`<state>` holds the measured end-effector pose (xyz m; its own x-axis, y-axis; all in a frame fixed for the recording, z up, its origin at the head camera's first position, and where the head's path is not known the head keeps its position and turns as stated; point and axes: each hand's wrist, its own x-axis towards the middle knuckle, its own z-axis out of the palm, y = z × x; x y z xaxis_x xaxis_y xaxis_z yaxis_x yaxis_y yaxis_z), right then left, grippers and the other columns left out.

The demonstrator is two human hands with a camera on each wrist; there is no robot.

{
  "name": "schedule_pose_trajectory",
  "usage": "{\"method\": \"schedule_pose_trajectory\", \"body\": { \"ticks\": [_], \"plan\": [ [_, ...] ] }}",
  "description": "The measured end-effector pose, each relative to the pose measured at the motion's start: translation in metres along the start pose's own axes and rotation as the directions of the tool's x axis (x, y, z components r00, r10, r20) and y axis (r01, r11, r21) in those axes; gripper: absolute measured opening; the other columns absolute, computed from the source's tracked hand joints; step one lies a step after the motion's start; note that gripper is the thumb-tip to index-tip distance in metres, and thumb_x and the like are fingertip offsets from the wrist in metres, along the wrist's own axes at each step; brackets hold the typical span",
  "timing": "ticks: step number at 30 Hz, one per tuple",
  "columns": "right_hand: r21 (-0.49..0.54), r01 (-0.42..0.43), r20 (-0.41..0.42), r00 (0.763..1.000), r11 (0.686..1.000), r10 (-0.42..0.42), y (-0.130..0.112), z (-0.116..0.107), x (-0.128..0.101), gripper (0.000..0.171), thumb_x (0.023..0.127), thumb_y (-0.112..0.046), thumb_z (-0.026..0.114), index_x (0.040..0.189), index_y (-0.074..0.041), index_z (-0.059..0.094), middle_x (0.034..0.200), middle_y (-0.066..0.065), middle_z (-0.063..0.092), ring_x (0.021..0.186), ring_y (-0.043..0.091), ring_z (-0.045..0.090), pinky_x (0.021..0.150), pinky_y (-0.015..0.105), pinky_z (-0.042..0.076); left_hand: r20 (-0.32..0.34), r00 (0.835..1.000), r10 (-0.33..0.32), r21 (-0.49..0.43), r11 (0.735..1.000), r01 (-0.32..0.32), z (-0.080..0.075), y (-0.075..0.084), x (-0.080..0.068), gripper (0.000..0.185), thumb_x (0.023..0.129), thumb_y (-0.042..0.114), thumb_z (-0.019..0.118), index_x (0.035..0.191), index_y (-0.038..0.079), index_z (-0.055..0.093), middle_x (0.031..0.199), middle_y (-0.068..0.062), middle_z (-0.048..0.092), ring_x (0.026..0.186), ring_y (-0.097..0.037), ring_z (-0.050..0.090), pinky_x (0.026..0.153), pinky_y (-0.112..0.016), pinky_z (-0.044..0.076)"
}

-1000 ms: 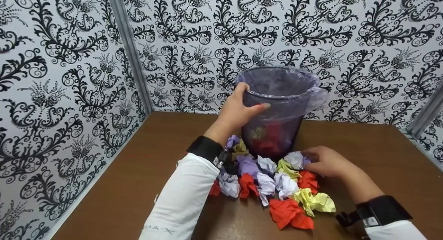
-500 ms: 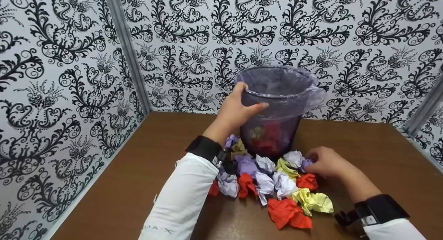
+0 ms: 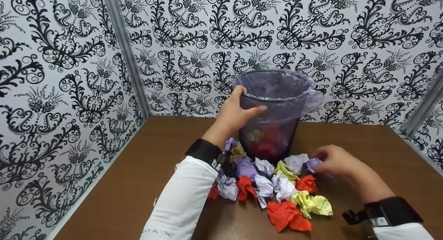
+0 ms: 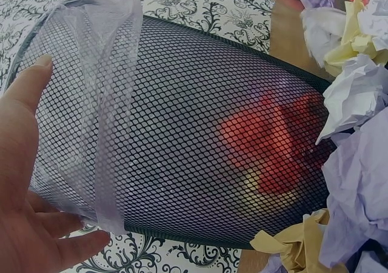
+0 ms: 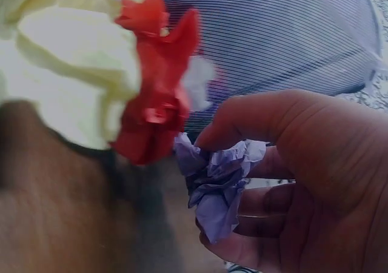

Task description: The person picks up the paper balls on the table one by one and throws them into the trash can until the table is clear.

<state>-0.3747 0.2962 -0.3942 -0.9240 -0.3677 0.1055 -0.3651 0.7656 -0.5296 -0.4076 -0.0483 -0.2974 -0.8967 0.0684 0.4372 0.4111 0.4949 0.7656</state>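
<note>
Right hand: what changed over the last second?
The right hand moved a little right, off the pile of crumpled papers, now pinching a crumpled purple paper ball it was only touching at the pile's edge before. Unchanged: the left hand grips the rim of the black mesh wastebasket with the clear liner, and the other crumpled papers lie on the brown table.

place: staged booth | patterned panel walls (image 3: 193,36) | brown table (image 3: 138,184)

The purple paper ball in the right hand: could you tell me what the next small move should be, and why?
Probably lift it up and over the bin rim: the right hand already pinches the purple paper ball, and the left hand grips the lined mesh bin.
</note>
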Motion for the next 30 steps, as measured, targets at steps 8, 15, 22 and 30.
{"method": "schedule_pose_trajectory", "body": {
  "ticks": [8,15,22,30],
  "plan": [
    [0.035,0.031,-0.038,0.999,0.999,-0.03,0.003,-0.033,-0.013,0.044,0.073,-0.019,0.081,0.11,-0.001,0.067,0.095,0.013,0.068,0.077,0.021,0.063,0.062,0.03,0.057,0.004,1.0,0.0,-0.006,1.0,0.0,0.0,-0.001,0.0,0.072,0.059,0.068,0.078,0.112,0.033,0.045,0.107,0.007,0.059,0.096,-0.012,0.06,0.085,-0.036,0.053],
    [0.074,-0.005,-0.186,0.982,0.997,0.019,-0.009,-0.065,-0.03,0.047,0.08,-0.023,0.078,0.121,-0.007,0.062,0.097,0.018,0.065,0.071,0.022,0.061,0.054,0.033,0.056,0.002,1.0,-0.003,-0.002,1.0,0.003,0.001,0.0,0.0,0.073,0.058,0.07,0.078,0.112,0.033,0.045,0.107,0.007,0.059,0.096,-0.011,0.061,0.085,-0.036,0.053],
    [0.105,0.038,-0.388,0.922,0.994,0.005,-0.027,-0.081,-0.047,0.05,0.083,-0.023,0.078,0.128,-0.009,0.06,0.101,0.012,0.064,0.078,0.009,0.062,0.059,0.028,0.057,0.005,1.0,0.003,-0.024,1.0,-0.003,0.001,-0.001,0.001,0.072,0.059,0.068,0.079,0.111,0.032,0.046,0.107,0.007,0.059,0.096,-0.012,0.061,0.085,-0.036,0.054],
    [0.136,0.198,-0.514,0.852,0.971,-0.102,-0.058,-0.08,-0.048,0.049,0.079,-0.005,0.079,0.125,-0.007,0.063,0.103,-0.001,0.061,0.08,0.003,0.065,0.061,0.021,0.057,-0.006,1.0,0.013,-0.022,1.0,-0.013,0.002,-0.003,0.001,0.072,0.059,0.067,0.08,0.112,0.032,0.045,0.104,0.007,0.06,0.094,-0.012,0.062,0.083,-0.034,0.054]
  ]
}}
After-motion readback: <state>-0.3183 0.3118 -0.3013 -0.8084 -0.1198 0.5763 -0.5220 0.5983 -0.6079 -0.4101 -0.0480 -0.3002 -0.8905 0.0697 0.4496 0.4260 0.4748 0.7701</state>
